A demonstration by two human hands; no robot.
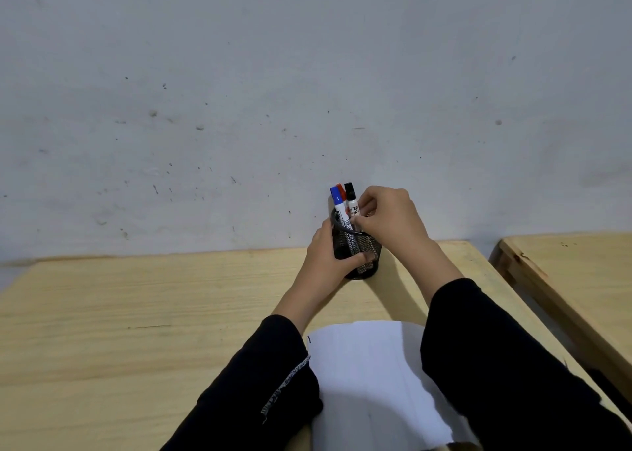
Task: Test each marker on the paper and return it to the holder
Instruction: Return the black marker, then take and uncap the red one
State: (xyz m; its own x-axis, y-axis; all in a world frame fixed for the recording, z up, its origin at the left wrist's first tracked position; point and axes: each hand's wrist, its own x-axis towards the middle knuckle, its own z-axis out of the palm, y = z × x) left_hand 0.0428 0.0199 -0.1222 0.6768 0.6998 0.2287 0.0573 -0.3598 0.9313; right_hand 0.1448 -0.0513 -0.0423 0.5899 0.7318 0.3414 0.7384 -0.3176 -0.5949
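A black mesh holder (366,249) stands on the wooden table (136,314) near the wall. Three markers stick up out of it: a blue-capped marker (338,199), a red-capped marker (340,188) behind it, and a black-capped marker (351,196). My left hand (330,255) is wrapped around the holder's left side. My right hand (390,218) reaches over the rim and pinches the barrel of the black-capped marker. A white sheet of paper (369,379) lies between my two black sleeves near the front edge, with a short blue mark at its upper left.
A scuffed grey wall (273,91) rises right behind the table. A second wooden table (574,273) stands to the right across a narrow gap.
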